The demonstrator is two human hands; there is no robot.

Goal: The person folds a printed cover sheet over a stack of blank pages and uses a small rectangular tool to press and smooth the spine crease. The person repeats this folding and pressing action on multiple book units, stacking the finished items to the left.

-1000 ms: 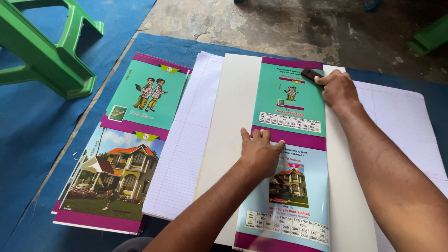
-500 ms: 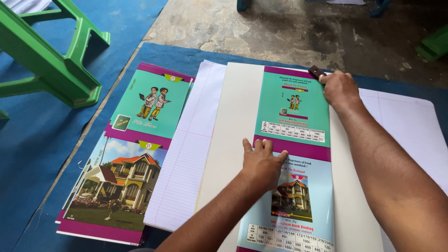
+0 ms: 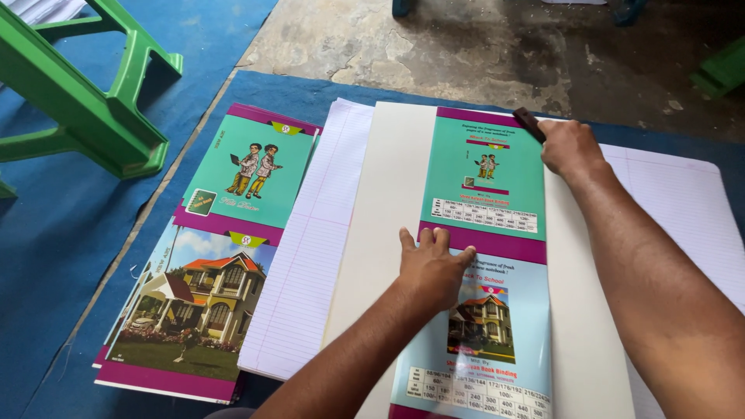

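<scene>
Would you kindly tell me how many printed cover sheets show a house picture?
2: one house cover on the left stack, one under the left hand. More may lie hidden beneath.

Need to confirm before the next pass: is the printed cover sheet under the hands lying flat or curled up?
Flat. The printed cover sheet lies spread on the white board, left hand pressing its middle, right hand at its top corner.

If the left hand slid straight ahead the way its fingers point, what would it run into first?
The left hand lies flat on the printed cover sheet, fingers pointing away from the person. Going straight on, it would first cross the purple band, then the teal panel. Nothing raised seems to stand in that line.
</scene>
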